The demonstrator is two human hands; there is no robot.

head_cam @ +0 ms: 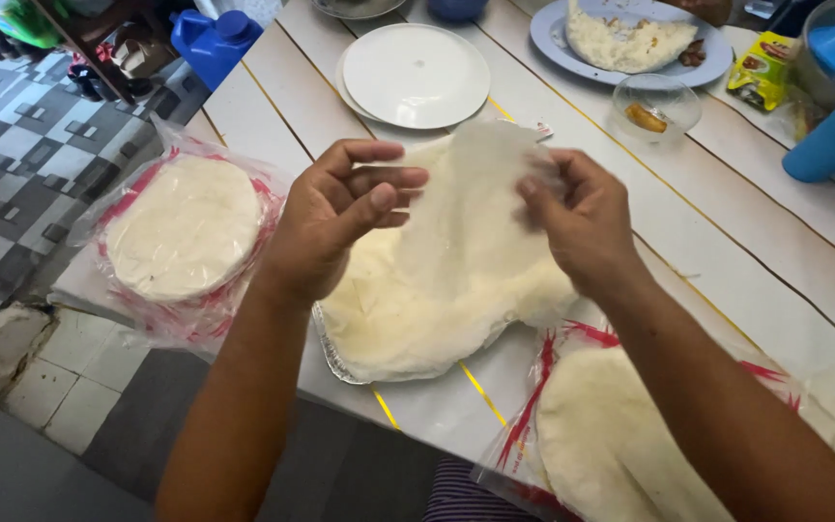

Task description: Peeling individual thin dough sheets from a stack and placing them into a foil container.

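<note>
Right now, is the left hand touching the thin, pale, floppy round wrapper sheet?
Touching. The head view shows the left hand pinching the thin pale wrapper sheet's edge between thumb and fingers.

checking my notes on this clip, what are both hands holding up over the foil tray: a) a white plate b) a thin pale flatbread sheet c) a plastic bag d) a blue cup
b: the left hand and right hand pinch the top edge of a thin pale flatbread sheet, lifted above the stack on the foil tray.
</note>
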